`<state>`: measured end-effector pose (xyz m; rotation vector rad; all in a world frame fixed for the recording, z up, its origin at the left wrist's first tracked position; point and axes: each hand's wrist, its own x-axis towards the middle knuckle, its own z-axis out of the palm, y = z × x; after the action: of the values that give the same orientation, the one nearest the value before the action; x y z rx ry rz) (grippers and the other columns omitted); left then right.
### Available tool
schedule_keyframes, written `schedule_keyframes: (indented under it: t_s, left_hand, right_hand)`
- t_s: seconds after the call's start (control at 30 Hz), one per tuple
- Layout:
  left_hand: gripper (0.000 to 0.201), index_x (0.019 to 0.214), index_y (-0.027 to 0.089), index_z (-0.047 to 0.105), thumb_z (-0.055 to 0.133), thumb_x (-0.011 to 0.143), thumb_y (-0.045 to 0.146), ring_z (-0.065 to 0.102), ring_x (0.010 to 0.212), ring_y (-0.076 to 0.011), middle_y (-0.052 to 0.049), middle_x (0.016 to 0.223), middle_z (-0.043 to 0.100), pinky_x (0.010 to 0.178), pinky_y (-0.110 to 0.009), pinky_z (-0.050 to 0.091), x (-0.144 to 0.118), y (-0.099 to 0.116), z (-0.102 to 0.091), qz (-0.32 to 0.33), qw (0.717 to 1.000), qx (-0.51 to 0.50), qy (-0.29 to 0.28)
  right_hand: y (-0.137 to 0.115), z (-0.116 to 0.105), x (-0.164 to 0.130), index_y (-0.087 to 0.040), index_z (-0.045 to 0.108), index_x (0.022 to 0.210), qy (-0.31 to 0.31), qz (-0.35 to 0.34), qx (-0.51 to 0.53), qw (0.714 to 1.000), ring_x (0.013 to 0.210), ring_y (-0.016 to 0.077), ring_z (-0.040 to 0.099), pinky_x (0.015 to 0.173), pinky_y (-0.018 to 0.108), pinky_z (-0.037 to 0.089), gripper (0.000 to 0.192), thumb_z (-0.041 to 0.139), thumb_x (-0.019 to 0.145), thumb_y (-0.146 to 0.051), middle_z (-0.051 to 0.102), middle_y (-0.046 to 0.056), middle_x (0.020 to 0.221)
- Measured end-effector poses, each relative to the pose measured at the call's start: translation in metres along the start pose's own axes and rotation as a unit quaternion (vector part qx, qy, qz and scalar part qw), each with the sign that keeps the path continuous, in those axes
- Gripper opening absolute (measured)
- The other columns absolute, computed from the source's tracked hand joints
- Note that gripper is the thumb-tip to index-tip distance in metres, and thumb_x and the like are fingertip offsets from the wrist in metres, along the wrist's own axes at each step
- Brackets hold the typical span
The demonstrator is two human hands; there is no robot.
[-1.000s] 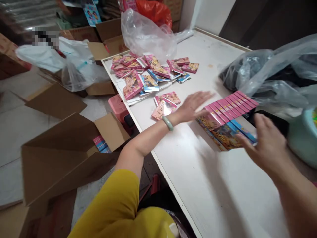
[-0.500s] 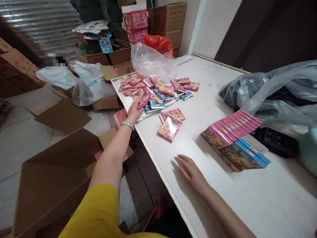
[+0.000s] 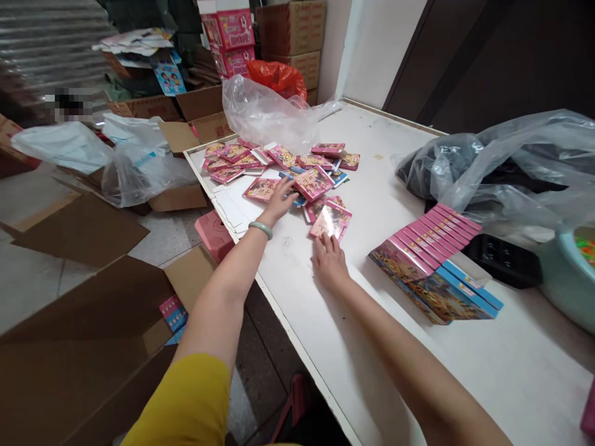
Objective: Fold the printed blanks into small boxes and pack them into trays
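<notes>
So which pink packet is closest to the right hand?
The shiny pink packet lying by itself nearest the table's front edge. The right hand reaches it with its fingertips, while the other loose packets lie farther back by the left hand.

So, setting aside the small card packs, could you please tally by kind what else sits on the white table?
Clear crumpled plastic bags: 2
Black moulded plastic tray: 1
Pale green round plastic tub: 1
Total: 4
</notes>
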<state>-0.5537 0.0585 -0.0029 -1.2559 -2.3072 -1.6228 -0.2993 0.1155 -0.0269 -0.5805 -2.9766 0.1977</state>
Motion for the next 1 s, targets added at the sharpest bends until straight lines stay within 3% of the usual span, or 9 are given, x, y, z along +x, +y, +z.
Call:
schedule_keyframes:
  t_s: [0.13,0.2,0.27,0.33,0.43,0.67,0.77,0.9,1.0]
  left_hand:
    - [0.031,0.116,0.014,0.059,0.057,0.088,0.025,0.058,0.11,-0.024,-0.015,0.118,0.062,0.1,-0.041,0.048,-0.027,-0.015,-0.056,-0.096,0.979,0.115,0.141]
    - [0.027,0.106,0.014,0.062,0.064,0.083,0.028,0.055,0.113,-0.0271,-0.013,0.112,0.062,0.104,-0.044,0.044,-0.05,-0.021,-0.084,-0.133,0.963,0.216,0.097]
    - [0.037,0.107,0.015,0.063,0.072,0.077,0.034,0.048,0.122,-0.0309,-0.014,0.12,0.06,0.108,-0.046,0.039,-0.074,-0.022,-0.101,-0.143,0.944,0.298,-0.012]
    - [0.052,0.119,0.015,0.059,0.074,0.076,0.04,0.041,0.131,-0.0332,-0.015,0.135,0.052,0.111,-0.047,0.035,-0.091,-0.018,-0.106,-0.144,0.92,0.349,-0.107]
    - [0.058,0.132,0.016,0.053,0.065,0.083,0.044,0.036,0.136,-0.033,-0.016,0.146,0.044,0.112,-0.046,0.033,-0.097,-0.009,-0.103,-0.147,0.895,0.391,-0.159]
    - [0.041,0.119,0.017,0.066,0.056,0.089,0.044,0.057,0.109,-0.0276,-0.012,0.113,0.062,0.095,-0.036,0.045,-0.074,-0.006,-0.115,-0.087,0.869,0.431,-0.227]
    - [0.033,0.111,0.017,0.069,0.045,0.096,0.033,0.06,0.1,-0.0256,-0.012,0.102,0.065,0.089,-0.036,0.045,-0.071,-0.01,-0.119,-0.006,0.873,0.439,-0.212]
    - [0.029,0.097,0.017,0.069,0.041,0.096,0.022,0.06,0.098,-0.0236,-0.012,0.1,0.066,0.084,-0.033,0.046,-0.062,-0.01,-0.123,0.056,0.906,0.4,-0.13]
    - [0.025,0.093,0.016,0.065,0.041,0.097,0.024,0.059,0.094,-0.0223,-0.011,0.097,0.065,0.083,-0.032,0.046,-0.041,0.001,-0.134,0.102,0.924,0.364,-0.062]
  right_hand:
    - [0.036,-0.013,0.036,-0.006,0.044,0.143,-0.007,0.032,0.024,0.999,0.147,0.0406,0.022,0.11,0.057,0.037,0.053,0.049,0.092,-0.022,0.028,0.023,0.158]
    - [0.043,-0.015,0.047,-0.008,0.047,0.141,0.018,0.058,0.041,0.997,0.148,0.041,0.02,0.11,0.06,0.035,0.053,0.052,0.09,-0.021,0.027,0.023,0.159]
    - [0.039,-0.01,0.048,-0.011,0.051,0.138,0.053,0.054,0.067,0.995,0.147,0.0393,0.023,0.112,0.061,0.032,0.05,0.054,0.089,-0.02,0.029,0.021,0.158]
    - [0.025,0.001,0.04,-0.014,0.057,0.133,0.062,-0.005,0.113,0.992,0.142,0.0342,0.034,0.113,0.054,0.034,0.043,0.052,0.091,-0.021,0.04,0.017,0.153]
    - [-0.002,0.022,0.019,-0.016,0.066,0.123,0.03,-0.095,0.196,0.975,0.128,0.0276,0.052,0.108,0.045,0.042,0.035,0.049,0.094,-0.024,0.056,0.015,0.139]
    - [-0.03,0.036,-0.007,-0.022,0.074,0.103,0.041,-0.117,0.285,0.95,0.115,0.0262,0.058,0.099,0.046,0.045,0.024,0.054,0.091,-0.024,0.069,0.009,0.12]
    - [-0.032,0.032,-0.01,-0.021,0.075,0.1,0.034,-0.112,0.283,0.952,0.115,0.027,0.057,0.098,0.048,0.043,0.022,0.055,0.09,-0.024,0.069,0.009,0.118]
    - [-0.033,0.029,-0.01,-0.022,0.075,0.096,0.016,-0.096,0.313,0.945,0.117,0.0273,0.056,0.102,0.049,0.04,0.019,0.058,0.088,-0.024,0.069,0.009,0.119]
    - [-0.034,0.022,0.001,-0.023,0.074,0.093,-0.04,-0.037,0.423,0.904,0.117,0.0264,0.057,0.107,0.049,0.037,0.015,0.063,0.084,-0.028,0.071,0.008,0.115]
